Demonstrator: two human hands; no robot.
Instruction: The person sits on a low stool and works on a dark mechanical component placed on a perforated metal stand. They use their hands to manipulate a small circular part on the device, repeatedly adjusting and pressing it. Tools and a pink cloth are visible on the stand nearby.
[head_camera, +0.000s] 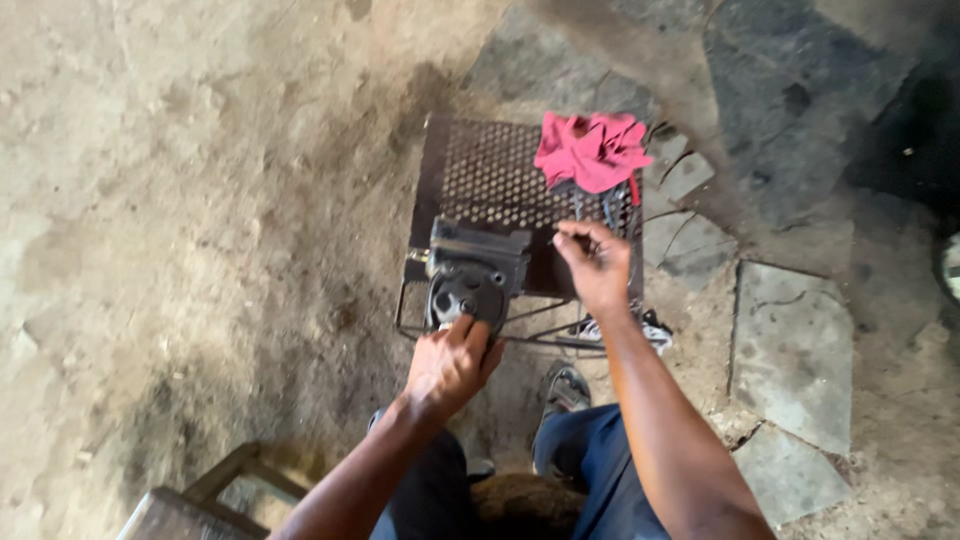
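Your left hand (450, 365) rests on the near edge of the dark metal machine part (478, 275), fingers pressed against its round face and curled on it in a steadying hold. The part sits on the front left portion of the perforated metal stand (480, 170), which stands on the dirt floor (200, 200) directly ahead of your knees.

Your right hand (598, 265) is raised over the right side of the stand, just beside the part and apart from it. Its fingers are bent inward with the tips drawn together; whether they pinch a small item cannot be determined from this view.

A red rag (592, 150) lies bunched on the far right corner of the stand, touching its top surface. Flat stone slabs (795, 350) cover the ground to the right. Your sandalled foot (566, 390) is planted below the stand's front rail. A wooden stool corner (190, 505) shows at lower left.
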